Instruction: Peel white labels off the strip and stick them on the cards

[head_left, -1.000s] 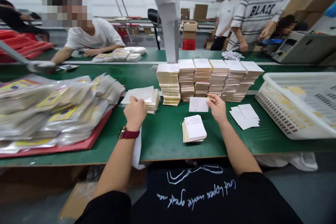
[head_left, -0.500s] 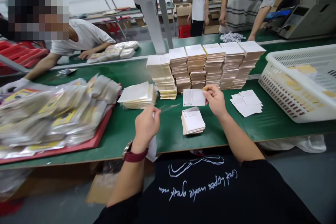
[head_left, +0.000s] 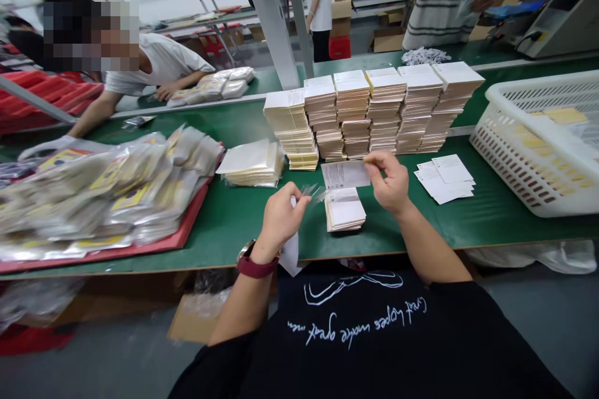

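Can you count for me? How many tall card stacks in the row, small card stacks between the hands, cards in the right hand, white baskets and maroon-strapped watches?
Tall card stacks: 6
Small card stack: 1
Card in the right hand: 1
White basket: 1
Maroon-strapped watch: 1
Total: 10

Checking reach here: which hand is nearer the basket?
Right. The right hand is left of the basket, loose cards between them; the left hand is farther left.
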`<state>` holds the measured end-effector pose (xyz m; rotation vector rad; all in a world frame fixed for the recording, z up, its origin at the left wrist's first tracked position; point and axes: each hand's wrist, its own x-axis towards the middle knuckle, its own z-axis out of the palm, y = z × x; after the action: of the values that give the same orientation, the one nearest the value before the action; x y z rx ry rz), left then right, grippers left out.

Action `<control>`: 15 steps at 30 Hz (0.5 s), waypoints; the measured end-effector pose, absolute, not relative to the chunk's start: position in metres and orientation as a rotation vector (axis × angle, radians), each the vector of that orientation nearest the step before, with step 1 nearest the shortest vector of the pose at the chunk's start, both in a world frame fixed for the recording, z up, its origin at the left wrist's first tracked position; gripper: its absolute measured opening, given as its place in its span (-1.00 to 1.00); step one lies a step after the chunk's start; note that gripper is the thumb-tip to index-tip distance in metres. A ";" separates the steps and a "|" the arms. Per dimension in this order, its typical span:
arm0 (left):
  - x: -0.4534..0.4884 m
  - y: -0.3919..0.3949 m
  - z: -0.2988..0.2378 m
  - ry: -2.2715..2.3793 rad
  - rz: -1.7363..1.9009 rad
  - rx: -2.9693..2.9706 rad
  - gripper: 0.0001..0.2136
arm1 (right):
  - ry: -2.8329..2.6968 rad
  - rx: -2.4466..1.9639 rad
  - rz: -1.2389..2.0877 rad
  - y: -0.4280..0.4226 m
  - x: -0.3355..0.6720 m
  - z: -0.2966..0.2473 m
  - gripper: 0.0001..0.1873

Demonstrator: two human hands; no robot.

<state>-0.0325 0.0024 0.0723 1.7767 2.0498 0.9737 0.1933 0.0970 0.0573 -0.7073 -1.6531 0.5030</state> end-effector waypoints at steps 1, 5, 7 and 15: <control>-0.030 0.003 0.074 2.049 0.956 1.796 -0.80 | -1.712 -0.696 0.454 0.097 0.195 0.058 -0.87; -0.025 0.004 0.081 2.015 0.854 1.918 -0.82 | -1.907 -0.540 0.402 0.098 0.197 0.062 -0.83; -0.023 0.005 0.084 1.986 0.800 1.996 -0.83 | -1.987 -0.450 0.416 0.098 0.197 0.064 -0.80; -0.016 0.006 0.095 1.981 0.730 2.132 -0.84 | -1.990 -0.399 0.419 0.092 0.201 0.073 -0.78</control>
<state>-0.0157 0.0062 0.0952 2.1320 1.9807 0.7304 0.2012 0.0925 0.0728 -0.3993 -1.9897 0.4185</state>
